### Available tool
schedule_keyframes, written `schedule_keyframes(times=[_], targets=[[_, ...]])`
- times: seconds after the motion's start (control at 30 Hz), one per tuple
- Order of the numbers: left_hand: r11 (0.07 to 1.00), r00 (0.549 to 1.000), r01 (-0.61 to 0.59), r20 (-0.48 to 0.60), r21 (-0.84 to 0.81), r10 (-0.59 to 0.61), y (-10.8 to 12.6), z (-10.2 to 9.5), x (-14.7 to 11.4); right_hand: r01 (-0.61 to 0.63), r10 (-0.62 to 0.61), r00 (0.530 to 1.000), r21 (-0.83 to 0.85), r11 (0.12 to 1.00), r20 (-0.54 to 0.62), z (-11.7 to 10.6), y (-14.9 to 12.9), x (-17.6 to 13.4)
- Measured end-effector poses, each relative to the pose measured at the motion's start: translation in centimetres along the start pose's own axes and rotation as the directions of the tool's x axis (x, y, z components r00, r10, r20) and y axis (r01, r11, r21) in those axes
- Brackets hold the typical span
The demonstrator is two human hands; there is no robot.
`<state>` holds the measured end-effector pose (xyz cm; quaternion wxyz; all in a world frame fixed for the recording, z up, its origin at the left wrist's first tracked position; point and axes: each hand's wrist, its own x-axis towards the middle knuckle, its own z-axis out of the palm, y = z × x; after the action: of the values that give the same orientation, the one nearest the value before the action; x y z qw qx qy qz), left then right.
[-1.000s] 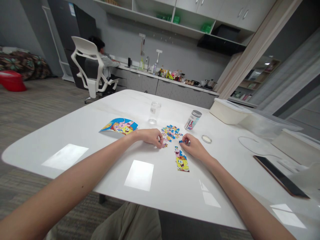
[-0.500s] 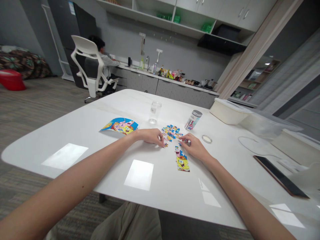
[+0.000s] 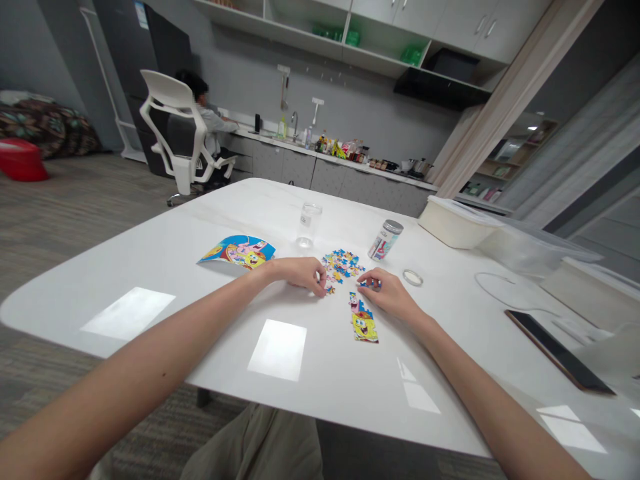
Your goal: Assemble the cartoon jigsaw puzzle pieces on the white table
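Left hand fingers curled beside loose pieces; right hand pinching piece; jar behind.

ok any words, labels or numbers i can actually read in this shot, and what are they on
No text here can be read.
Lidded jar: its label carries print, too small and blurred.
Clear jar: a small label, unreadable.
Picture sheet: cartoon art only, no legible words.
Sticker on the dark cabinet: blurred.
Bottles on the counter: too small.

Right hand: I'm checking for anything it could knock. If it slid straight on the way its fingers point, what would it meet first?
The right hand points left and slightly away, pinching a puzzle piece. It would likely meet the pile of loose puzzle pieces first; depth is uncertain.
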<state>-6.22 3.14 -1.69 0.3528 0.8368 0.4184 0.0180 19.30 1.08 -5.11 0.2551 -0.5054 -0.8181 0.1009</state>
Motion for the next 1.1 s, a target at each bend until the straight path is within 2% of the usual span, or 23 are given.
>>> schedule_keyframes(times=[0.27,0.67,0.93,1.1], targets=[[1.000,1.000,-0.023,-0.005,-0.014,0.022,-0.28,0.05,0.18,0.045,-0.042,0.999,0.096,0.994,-0.029,-0.06,0.19,-0.01],[1.000,1.000,-0.023,-0.012,0.000,0.023,-0.29,0.04,0.13,0.068,-0.057,0.991,0.095,0.993,-0.118,0.07,0.35,0.01],[1.000,1.000,0.007,-0.015,-0.018,-0.007,-0.48,0.10,0.35,0.024,-0.008,0.994,0.147,0.989,-0.108,-0.08,-0.15,-0.03],[0.999,1.000,0.015,-0.008,-0.042,-0.015,-0.55,0.10,0.37,0.042,-0.027,0.994,0.142,0.989,-0.105,0.12,0.03,0.02]])
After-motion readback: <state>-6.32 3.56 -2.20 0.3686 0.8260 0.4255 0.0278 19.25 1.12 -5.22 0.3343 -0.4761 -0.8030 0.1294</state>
